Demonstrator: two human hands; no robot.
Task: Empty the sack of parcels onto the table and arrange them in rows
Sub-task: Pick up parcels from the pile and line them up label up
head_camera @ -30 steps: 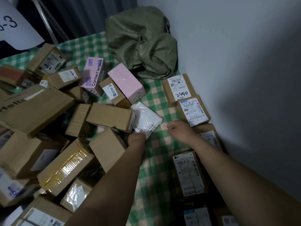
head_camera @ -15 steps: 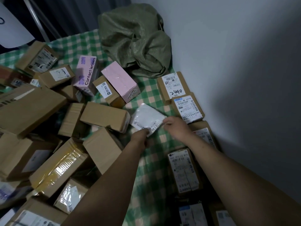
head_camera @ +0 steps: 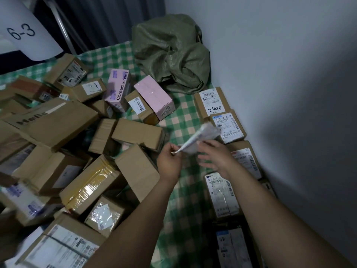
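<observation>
My left hand [head_camera: 170, 160] pinches the near corner of a small white padded mailer [head_camera: 201, 135], which is lifted off the green checked tablecloth [head_camera: 185, 120] and tilted on edge, blurred by motion. Just to its right hovers my right hand [head_camera: 214, 155], fingers spread and loose, beside the mailer and not clearly gripping it. The crumpled green sack [head_camera: 172, 53] lies in the far corner against the wall. A row of labelled brown parcels [head_camera: 212, 103] runs along the wall on the right. A loose heap of brown boxes [head_camera: 133, 132] fills the left half.
Two pink boxes, one marked "Contact lenses" [head_camera: 118, 88] and one plain [head_camera: 154, 99], lie among the heap. A grey wall [head_camera: 289, 93] bounds the table on the right. A white sign reading 6-3 [head_camera: 21, 33] stands at the far left. Bare cloth shows between heap and row.
The white mailer lay flat on the cloth a second ago. Both hands took its near edge, and now it is raised and turned on edge, with my right hand come off it.
</observation>
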